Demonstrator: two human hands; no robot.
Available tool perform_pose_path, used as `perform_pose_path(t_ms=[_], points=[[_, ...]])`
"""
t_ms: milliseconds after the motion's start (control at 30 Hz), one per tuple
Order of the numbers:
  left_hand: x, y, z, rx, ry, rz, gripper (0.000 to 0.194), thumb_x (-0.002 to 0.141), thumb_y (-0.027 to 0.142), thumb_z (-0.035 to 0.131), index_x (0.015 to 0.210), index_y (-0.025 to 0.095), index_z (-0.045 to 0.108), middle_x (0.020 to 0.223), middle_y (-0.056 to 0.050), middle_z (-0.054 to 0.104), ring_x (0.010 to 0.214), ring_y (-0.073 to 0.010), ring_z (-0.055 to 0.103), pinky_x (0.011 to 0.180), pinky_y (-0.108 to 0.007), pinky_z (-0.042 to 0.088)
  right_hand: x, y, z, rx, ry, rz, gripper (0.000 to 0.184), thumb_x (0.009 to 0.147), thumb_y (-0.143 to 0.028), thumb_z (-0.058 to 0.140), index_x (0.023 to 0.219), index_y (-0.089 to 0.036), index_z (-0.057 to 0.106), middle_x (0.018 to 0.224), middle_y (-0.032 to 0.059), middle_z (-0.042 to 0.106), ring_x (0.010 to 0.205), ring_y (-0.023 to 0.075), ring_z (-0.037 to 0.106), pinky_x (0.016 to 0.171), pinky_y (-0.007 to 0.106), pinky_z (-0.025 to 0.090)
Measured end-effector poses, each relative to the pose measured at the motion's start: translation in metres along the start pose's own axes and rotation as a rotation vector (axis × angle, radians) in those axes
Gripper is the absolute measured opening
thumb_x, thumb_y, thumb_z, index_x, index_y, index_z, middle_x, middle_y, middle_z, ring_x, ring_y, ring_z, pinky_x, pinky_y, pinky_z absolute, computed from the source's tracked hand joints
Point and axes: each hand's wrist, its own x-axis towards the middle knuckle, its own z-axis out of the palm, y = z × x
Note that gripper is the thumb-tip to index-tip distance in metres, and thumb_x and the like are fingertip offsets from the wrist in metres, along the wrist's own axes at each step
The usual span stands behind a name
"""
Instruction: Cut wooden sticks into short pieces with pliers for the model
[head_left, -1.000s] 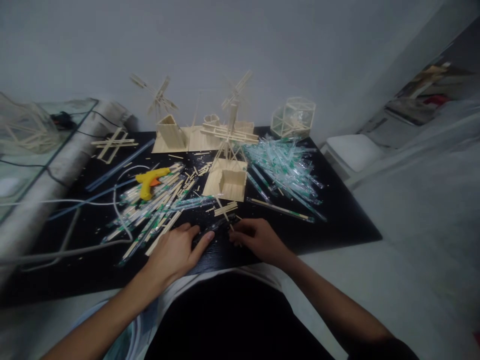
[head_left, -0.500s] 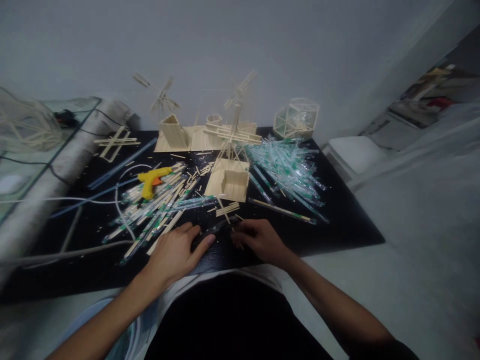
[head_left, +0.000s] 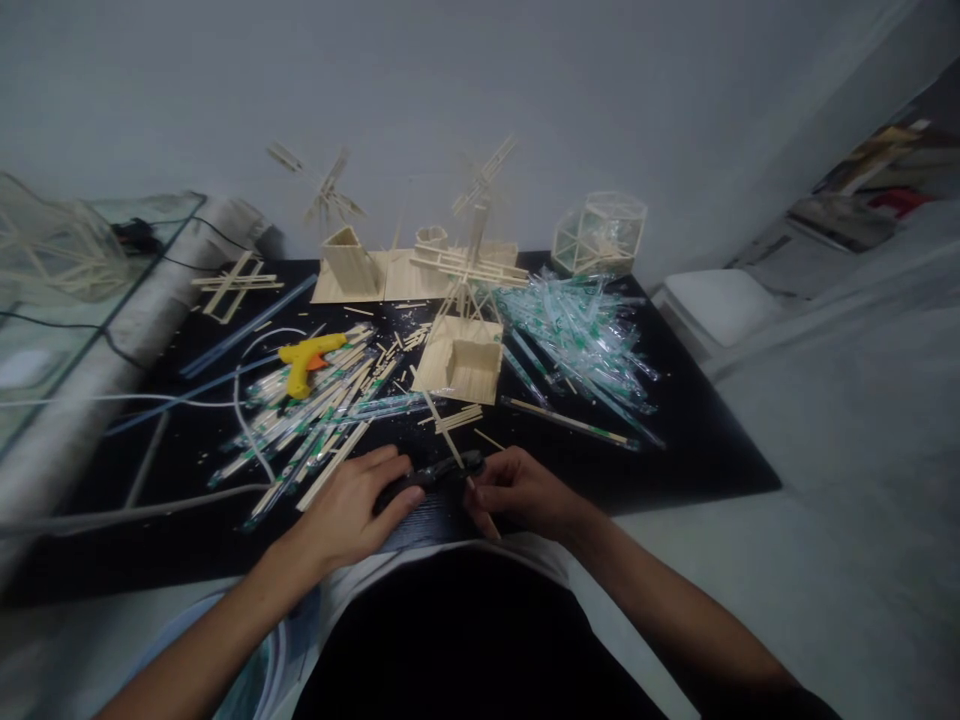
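My left hand (head_left: pixel 352 505) is closed round the handles of dark pliers (head_left: pixel 429 474), low over the front of the black table. The jaws point right and lie across a thin wooden stick (head_left: pixel 444 425). My right hand (head_left: pixel 517 492) pinches the near end of that stick, just right of the jaws; the stick slants away to the upper left. Beyond the tool rests a small bunch of short cut sticks (head_left: pixel 459 418), and a single short piece (head_left: pixel 489 439) lies to its right. Whether the jaws bite into the stick is too blurred to tell.
Behind stands a wooden windmill model (head_left: pixel 472 365) on a board. A yellow glue gun (head_left: pixel 304 362) sits on wrapped chopsticks (head_left: pixel 300 440) at left, with a white cord (head_left: pixel 238 420) nearby. Clear and green wrappers (head_left: pixel 574 325) are heaped at right. A glass-sided polyhedron (head_left: pixel 604 235) stands behind them.
My right hand has come slightly nearer to my body, drawing the stick through toward me. The pliers' jaws sit a little lower. A short piece now lies apart on the table.
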Motion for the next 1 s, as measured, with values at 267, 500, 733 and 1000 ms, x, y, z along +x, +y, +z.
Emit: perform_pose_path(t_ms=[267, 500, 733, 1000], points=[[0.003, 0.003, -0.004, 0.121, -0.063, -0.08, 0.049, 0.103, 0.05, 0.031, 0.082, 0.019, 0.062, 0.078, -0.005, 0.059, 0.074, -0.0203, 0.061, 0.07, -0.034, 0.044, -0.002, -0.017, -0.01, -0.212, 0.056, 0.058, 0.041, 0.079, -0.05, 0.08, 0.091, -0.013, 0.071, 0.082, 0.0033, 0.071, 0.071, 0.013, 0.066, 0.066, 0.023, 0.053], [0.007, 0.009, -0.004, 0.223, -0.156, -0.111, 0.058, 0.102, 0.057, 0.027, 0.09, 0.018, 0.068, 0.083, -0.008, 0.065, 0.079, -0.0241, 0.066, 0.075, -0.036, 0.047, 0.009, -0.037, -0.007, -0.07, 0.068, 0.258, 0.039, 0.091, -0.049, 0.068, 0.11, -0.015, 0.068, 0.107, 0.0084, 0.068, 0.076, 0.0184, 0.076, 0.06, 0.026, 0.062], [0.008, 0.012, -0.002, 0.266, -0.181, -0.164, 0.064, 0.1, 0.062, 0.026, 0.077, 0.02, 0.068, 0.077, -0.01, 0.07, 0.075, -0.0262, 0.068, 0.068, -0.035, 0.044, 0.017, -0.034, -0.006, -0.039, 0.081, 0.309, 0.031, 0.089, -0.045, 0.072, 0.095, -0.016, 0.065, 0.09, 0.0024, 0.067, 0.068, 0.0176, 0.076, 0.067, 0.029, 0.065], [-0.002, -0.01, -0.011, 0.071, 0.004, -0.408, 0.058, 0.093, 0.068, 0.042, 0.074, 0.022, 0.071, 0.071, -0.007, 0.072, 0.071, -0.0249, 0.068, 0.067, -0.033, 0.045, 0.014, -0.031, -0.008, -0.101, 0.308, 0.181, 0.03, 0.092, -0.044, 0.069, 0.095, -0.015, 0.065, 0.096, 0.0039, 0.067, 0.073, 0.0167, 0.077, 0.072, 0.027, 0.065]])
